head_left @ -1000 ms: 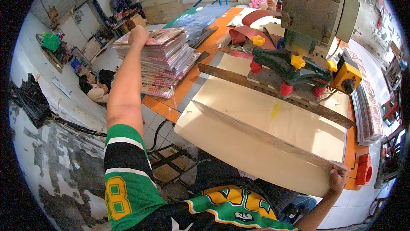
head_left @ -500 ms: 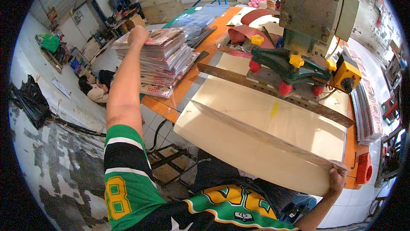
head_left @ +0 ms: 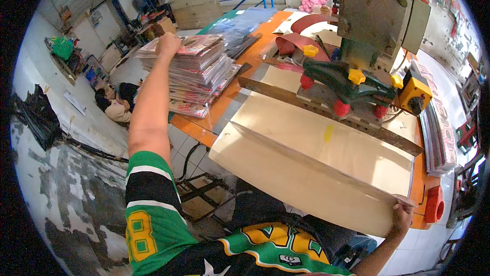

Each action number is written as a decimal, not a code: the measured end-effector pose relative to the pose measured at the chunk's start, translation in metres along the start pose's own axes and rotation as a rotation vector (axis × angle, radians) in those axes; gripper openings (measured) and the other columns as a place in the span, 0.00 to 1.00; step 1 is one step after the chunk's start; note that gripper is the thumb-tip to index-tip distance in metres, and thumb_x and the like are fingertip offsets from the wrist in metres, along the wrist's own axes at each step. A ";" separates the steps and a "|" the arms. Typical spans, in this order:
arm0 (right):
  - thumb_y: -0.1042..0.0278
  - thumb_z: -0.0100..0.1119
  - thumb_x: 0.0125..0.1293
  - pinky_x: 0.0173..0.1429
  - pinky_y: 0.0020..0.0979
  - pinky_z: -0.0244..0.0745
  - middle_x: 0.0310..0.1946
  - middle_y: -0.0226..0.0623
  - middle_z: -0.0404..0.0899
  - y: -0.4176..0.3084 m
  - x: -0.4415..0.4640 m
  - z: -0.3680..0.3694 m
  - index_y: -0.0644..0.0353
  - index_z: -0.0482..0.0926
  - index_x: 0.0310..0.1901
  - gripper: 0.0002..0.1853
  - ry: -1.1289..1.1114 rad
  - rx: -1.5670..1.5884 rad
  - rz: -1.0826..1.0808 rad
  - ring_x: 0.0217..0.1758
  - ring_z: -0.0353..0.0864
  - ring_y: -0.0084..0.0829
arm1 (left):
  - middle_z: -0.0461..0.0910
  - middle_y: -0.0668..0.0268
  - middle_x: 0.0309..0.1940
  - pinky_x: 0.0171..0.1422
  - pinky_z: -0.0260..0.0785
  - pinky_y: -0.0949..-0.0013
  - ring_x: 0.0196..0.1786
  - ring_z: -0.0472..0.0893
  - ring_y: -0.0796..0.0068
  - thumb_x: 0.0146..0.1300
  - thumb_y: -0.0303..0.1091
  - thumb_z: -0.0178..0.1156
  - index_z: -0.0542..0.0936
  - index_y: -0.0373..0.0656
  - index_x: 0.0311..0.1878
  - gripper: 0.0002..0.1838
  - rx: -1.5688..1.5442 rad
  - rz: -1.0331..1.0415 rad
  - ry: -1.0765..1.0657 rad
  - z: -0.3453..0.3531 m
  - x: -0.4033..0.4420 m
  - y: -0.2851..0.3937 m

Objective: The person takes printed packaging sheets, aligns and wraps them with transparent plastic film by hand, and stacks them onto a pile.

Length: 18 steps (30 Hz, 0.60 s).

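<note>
My left hand (head_left: 167,45) reaches out to a tall stack of printed plastic bags (head_left: 196,74). Its fingers are curled closed at the top, and what they pinch there is hidden. At the near right corner of a cream sheet (head_left: 301,179), my right hand (head_left: 402,214) closes on the end of a thin greyish strip (head_left: 316,159). This strip runs lengthwise across the cream surface. Beyond it, a long metal bar (head_left: 326,115) lies under the press machine (head_left: 375,16), whose dark green bracket (head_left: 347,79) carries yellow knobs and red feet.
An orange table (head_left: 198,132) bears the machine. A yellow control box (head_left: 414,95) hangs at its right. Other stacked printed bags (head_left: 437,135) lie farther right, near a red tape dispenser (head_left: 434,204). Clear plastic sheets (head_left: 240,21) lie behind. A person (head_left: 115,103) is low at left.
The view has shifted very slightly. My left hand stays at the top of the stack, and my right hand keeps its place at the strip's end.
</note>
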State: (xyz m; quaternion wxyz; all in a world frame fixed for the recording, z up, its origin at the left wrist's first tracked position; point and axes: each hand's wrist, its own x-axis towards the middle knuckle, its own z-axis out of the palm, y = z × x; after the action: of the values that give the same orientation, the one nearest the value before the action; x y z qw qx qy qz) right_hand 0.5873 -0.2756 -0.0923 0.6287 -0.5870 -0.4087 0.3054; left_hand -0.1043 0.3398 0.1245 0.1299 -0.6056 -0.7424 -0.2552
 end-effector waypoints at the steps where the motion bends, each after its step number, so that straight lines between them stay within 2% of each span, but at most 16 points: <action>1: 0.52 0.74 0.56 0.52 0.40 0.78 0.39 0.45 0.86 0.000 -0.001 0.001 0.64 0.85 0.40 0.21 0.024 0.017 -0.001 0.44 0.85 0.39 | 0.84 0.44 0.47 0.56 0.75 0.49 0.53 0.83 0.44 0.61 0.42 0.57 0.86 0.38 0.46 0.19 -0.002 0.001 -0.009 0.000 0.000 0.000; 4: 0.51 0.74 0.55 0.50 0.38 0.78 0.39 0.44 0.86 -0.004 0.002 0.001 0.65 0.86 0.39 0.22 -0.026 -0.002 -0.032 0.43 0.84 0.37 | 0.84 0.44 0.47 0.55 0.76 0.49 0.53 0.83 0.45 0.60 0.42 0.57 0.86 0.39 0.46 0.19 0.009 0.001 -0.011 0.001 -0.002 0.002; 10: 0.48 0.72 0.56 0.47 0.35 0.76 0.37 0.42 0.86 -0.012 0.001 0.011 0.68 0.86 0.37 0.25 0.018 -0.046 -0.022 0.40 0.83 0.33 | 0.84 0.45 0.46 0.55 0.76 0.49 0.52 0.84 0.45 0.60 0.42 0.58 0.87 0.41 0.44 0.17 -0.009 -0.002 0.008 -0.006 -0.011 0.007; 18: 0.48 0.72 0.57 0.46 0.35 0.77 0.36 0.40 0.86 -0.009 0.002 0.007 0.67 0.86 0.37 0.24 0.017 -0.081 -0.029 0.40 0.83 0.33 | 0.85 0.47 0.45 0.55 0.76 0.50 0.51 0.84 0.46 0.60 0.43 0.58 0.87 0.42 0.43 0.17 0.010 -0.001 -0.002 0.005 0.002 -0.002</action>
State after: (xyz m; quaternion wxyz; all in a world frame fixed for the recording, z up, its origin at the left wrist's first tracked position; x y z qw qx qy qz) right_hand 0.5808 -0.2718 -0.0831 0.6121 -0.6088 -0.4236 0.2744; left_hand -0.1059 0.3437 0.1210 0.1323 -0.6049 -0.7441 -0.2509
